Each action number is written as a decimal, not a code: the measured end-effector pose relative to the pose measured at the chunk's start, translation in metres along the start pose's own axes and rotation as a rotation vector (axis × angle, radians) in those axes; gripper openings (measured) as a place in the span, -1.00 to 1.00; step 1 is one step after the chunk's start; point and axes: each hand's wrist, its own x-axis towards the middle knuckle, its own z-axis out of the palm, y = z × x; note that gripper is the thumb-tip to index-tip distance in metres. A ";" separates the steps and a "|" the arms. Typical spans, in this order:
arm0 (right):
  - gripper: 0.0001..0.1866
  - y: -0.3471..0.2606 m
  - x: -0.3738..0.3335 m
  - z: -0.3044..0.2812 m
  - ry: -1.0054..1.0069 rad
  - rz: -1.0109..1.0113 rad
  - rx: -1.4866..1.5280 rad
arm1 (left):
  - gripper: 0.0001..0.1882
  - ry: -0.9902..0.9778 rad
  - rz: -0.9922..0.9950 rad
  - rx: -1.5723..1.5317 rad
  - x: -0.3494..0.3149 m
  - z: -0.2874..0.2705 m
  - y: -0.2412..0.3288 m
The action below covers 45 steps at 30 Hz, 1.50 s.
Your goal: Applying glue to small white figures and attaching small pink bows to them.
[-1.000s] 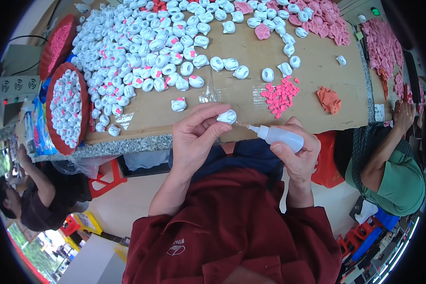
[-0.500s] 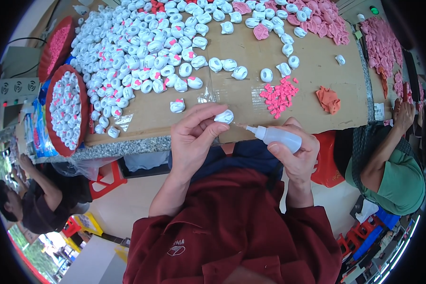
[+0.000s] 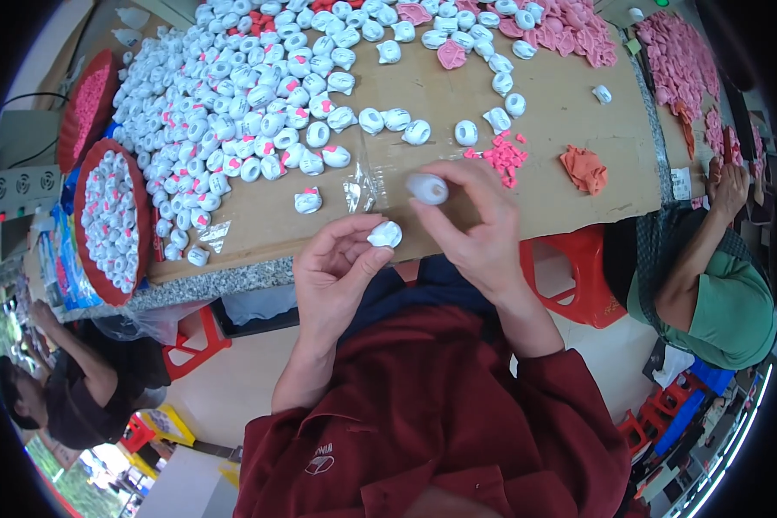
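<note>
My left hand (image 3: 341, 263) pinches a small white rounded toy head (image 3: 385, 234) between thumb and fingertips, just above the table's near edge. To its right, my right hand (image 3: 483, 220) grips a small translucent squeeze bottle (image 3: 425, 187), seen nearly end-on; its thin nozzle cannot be made out. Bottle and toy head are apart. Beyond my right hand is a pile of tiny pink pieces (image 3: 505, 158), partly behind my fingers. One white toy head with a pink piece on it (image 3: 307, 200) stands alone beyond my left hand.
Many white toy heads (image 3: 233, 95) cover the cardboard (image 3: 561, 112) at the far left. Red bowls (image 3: 138, 259) stand at the left edge. A crumpled orange piece (image 3: 584, 169) and flat pink pieces (image 3: 570, 34) lie right. People sit on both sides; a red stool (image 3: 570, 276) stands right.
My right hand has swung the bottle away from the toy head, left and farther over the table, turning it from lying sideways to end-on. My left hand has shifted slightly left and nearer.
</note>
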 end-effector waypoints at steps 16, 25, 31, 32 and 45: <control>-0.88 0.008 -0.027 -0.051 0.046 0.274 -0.286 | -0.70 -0.110 -0.118 0.033 -0.001 0.023 -0.006; -0.83 0.013 -0.023 -0.054 -0.008 0.125 -0.365 | -0.71 -0.092 -0.153 0.003 -0.001 0.026 -0.007; -0.81 0.011 -0.024 -0.052 -0.016 0.132 -0.327 | -0.69 -0.106 -0.180 0.050 -0.001 0.027 -0.008; -0.81 0.012 -0.025 -0.052 -0.026 0.142 -0.322 | -0.70 -0.101 -0.178 0.039 -0.001 0.027 -0.009; -0.84 -0.009 -0.031 -0.041 0.033 0.003 -0.179 | -0.69 -0.029 0.134 0.090 0.001 0.039 -0.024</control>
